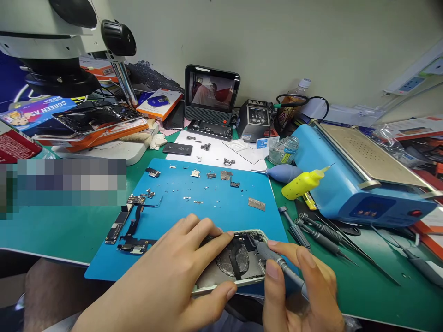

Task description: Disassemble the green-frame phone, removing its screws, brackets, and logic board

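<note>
My left hand (180,267) grips a stripped phone housing (215,278) near the front of the blue mat, its fingers over the far edge and thumb at the near edge. Inside the housing show a round coil (224,263) and a black flex cable (237,262). My right hand (308,281) pinches a grey pen-shaped tool (277,260) with a knurled grip. The tool's tip reaches into the housing's far right corner; its exact shape is hard to make out. To the left lie a logic board (117,226) and a charging-port flex (134,246).
On the blue mat (173,212) lie several small screws and brackets. A battery (177,148) sits on white paper behind. At right stand a blue heating plate (346,184), a yellow bottle (302,184) and several grey-handled tools (321,237). A microscope (58,69) overhangs the left.
</note>
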Motion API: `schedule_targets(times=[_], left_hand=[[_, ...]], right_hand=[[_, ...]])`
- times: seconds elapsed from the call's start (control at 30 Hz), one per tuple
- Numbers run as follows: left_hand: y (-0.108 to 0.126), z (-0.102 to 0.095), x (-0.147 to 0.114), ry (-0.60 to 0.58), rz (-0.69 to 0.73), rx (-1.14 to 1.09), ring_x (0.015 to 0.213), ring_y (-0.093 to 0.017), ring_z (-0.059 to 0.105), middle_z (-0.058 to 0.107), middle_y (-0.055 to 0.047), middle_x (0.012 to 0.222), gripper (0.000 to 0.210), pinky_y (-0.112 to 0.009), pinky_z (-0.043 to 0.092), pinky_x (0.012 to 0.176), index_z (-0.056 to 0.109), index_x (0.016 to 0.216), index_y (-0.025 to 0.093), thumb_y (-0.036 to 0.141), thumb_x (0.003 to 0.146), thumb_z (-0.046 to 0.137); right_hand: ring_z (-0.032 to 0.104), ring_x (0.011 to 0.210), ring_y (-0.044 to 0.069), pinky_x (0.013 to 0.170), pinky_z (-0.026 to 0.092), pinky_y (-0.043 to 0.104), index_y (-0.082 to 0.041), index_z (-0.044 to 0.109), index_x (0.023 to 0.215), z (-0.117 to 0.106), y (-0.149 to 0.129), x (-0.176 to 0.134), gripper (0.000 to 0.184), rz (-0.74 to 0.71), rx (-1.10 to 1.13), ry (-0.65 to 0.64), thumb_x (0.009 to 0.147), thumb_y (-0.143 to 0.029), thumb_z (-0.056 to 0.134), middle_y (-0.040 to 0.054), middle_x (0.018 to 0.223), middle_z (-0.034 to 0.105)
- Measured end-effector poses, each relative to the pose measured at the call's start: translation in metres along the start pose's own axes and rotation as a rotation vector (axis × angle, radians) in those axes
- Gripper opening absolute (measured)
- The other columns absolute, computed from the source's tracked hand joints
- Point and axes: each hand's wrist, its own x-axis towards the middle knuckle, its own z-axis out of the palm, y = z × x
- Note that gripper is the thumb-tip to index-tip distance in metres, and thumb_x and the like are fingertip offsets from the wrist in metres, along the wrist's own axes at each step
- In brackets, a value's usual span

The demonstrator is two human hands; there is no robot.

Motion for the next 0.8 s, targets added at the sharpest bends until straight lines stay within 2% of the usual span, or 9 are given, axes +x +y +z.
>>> schedule_targets(times=[0.07,0.17,0.27,0.33,0.4,0.47,0.63,0.7,0.8], left_hand=[[0.000,0.001,-0.001,0.001,0.019,0.056,0.118,-0.037,0.069,0.074,-0.015,0.136,0.057,-0.060,0.070,0.098,0.066,0.164,0.019,0.039,0.111,0.070],[-0.002,0.007,-0.004,0.047,0.070,0.151,0.120,-0.037,0.072,0.076,-0.017,0.139,0.060,-0.057,0.071,0.098,0.065,0.163,0.015,0.038,0.109,0.076],[-0.006,0.017,-0.010,0.142,0.132,0.246,0.125,-0.037,0.074,0.077,-0.017,0.144,0.063,-0.054,0.072,0.100,0.063,0.162,0.014,0.042,0.108,0.081],[-0.008,0.023,-0.014,0.196,0.163,0.298,0.128,-0.038,0.075,0.078,-0.018,0.146,0.063,-0.054,0.071,0.101,0.063,0.160,0.013,0.048,0.110,0.080],[-0.008,0.026,-0.017,0.230,0.180,0.334,0.130,-0.038,0.076,0.077,-0.018,0.149,0.060,-0.054,0.071,0.103,0.063,0.158,0.013,0.049,0.112,0.077],[-0.008,0.027,-0.018,0.251,0.192,0.349,0.130,-0.038,0.076,0.077,-0.018,0.150,0.057,-0.054,0.071,0.102,0.063,0.158,0.014,0.049,0.114,0.074],[-0.010,0.031,-0.019,0.290,0.190,0.322,0.129,-0.036,0.078,0.078,-0.017,0.151,0.052,-0.052,0.072,0.105,0.065,0.156,0.017,0.048,0.116,0.072],[-0.012,0.033,-0.019,0.312,0.185,0.310,0.134,-0.036,0.077,0.077,-0.017,0.154,0.051,-0.053,0.072,0.108,0.066,0.156,0.017,0.048,0.116,0.070],[-0.014,0.035,-0.021,0.320,0.181,0.288,0.142,-0.038,0.075,0.075,-0.017,0.159,0.049,-0.054,0.072,0.112,0.067,0.156,0.017,0.047,0.116,0.070]], right_hand=[[0.083,0.095,0.024,0.086,0.071,0.042,-0.027,0.065,0.166,-0.001,-0.001,-0.004,0.072,0.136,0.046,-0.006,0.100,-0.004,0.081,0.0063,0.110,0.086],[0.085,0.084,0.024,0.075,0.072,0.040,-0.021,0.077,0.143,-0.001,-0.003,-0.010,0.048,0.329,0.122,0.155,0.098,-0.010,0.087,0.0088,0.109,0.088],[0.087,0.085,0.025,0.069,0.073,0.038,-0.020,0.077,0.135,-0.001,-0.010,-0.004,0.039,0.442,0.224,0.277,0.099,-0.014,0.089,0.0108,0.113,0.089],[0.089,0.090,0.026,0.074,0.076,0.037,-0.021,0.075,0.130,-0.004,-0.016,0.008,0.032,0.553,0.297,0.278,0.100,-0.018,0.088,0.0099,0.112,0.089],[0.090,0.089,0.025,0.080,0.077,0.036,-0.022,0.073,0.121,-0.007,-0.021,0.021,0.023,0.649,0.354,0.220,0.102,-0.023,0.087,0.0088,0.112,0.090],[0.091,0.090,0.024,0.084,0.077,0.034,-0.023,0.072,0.116,-0.009,-0.024,0.032,0.017,0.686,0.399,0.114,0.105,-0.027,0.085,0.0084,0.117,0.091],[0.092,0.102,0.023,0.091,0.077,0.032,-0.027,0.074,0.114,0.002,-0.017,0.040,0.006,0.659,0.498,-0.150,0.114,-0.032,0.074,0.0076,0.133,0.088],[0.091,0.108,0.024,0.093,0.076,0.032,-0.028,0.075,0.116,0.008,-0.014,0.038,0.007,0.640,0.499,-0.199,0.115,-0.034,0.072,0.0072,0.136,0.088],[0.088,0.120,0.024,0.098,0.076,0.034,-0.029,0.075,0.119,0.015,-0.011,0.034,0.008,0.622,0.480,-0.207,0.116,-0.036,0.070,0.0061,0.138,0.087]])
